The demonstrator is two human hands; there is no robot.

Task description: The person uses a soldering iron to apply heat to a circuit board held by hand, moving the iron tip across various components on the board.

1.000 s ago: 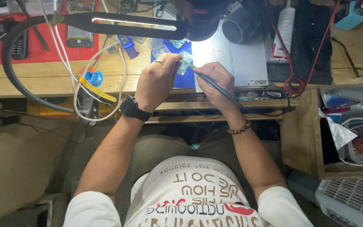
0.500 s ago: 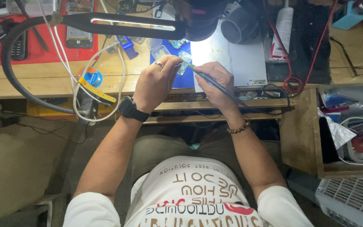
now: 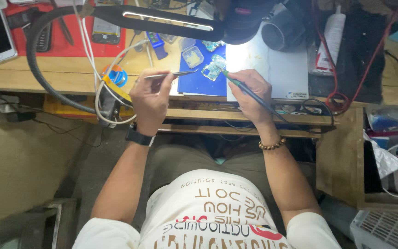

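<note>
The left hand (image 3: pixel 149 94) pinches metal tweezers (image 3: pixel 169 74) in a closed grip, their long axis nearly level, tips pointing right toward the circuit board (image 3: pixel 213 69) on the blue mat (image 3: pixel 199 83) on the bench (image 3: pixel 47 74). The right hand (image 3: pixel 249 90) grips a soldering iron (image 3: pixel 236 82), tip pointing up-left onto the board. Board detail is washed out under the lamp (image 3: pixel 162 18).

Single head-worn view, steeply downward over lap and near workbench (image 3: pixel 70 80) edge.

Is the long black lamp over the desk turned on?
On. The lamp's light strip glows white, and the blue mat and white sheet beneath it are brightly lit.
</note>
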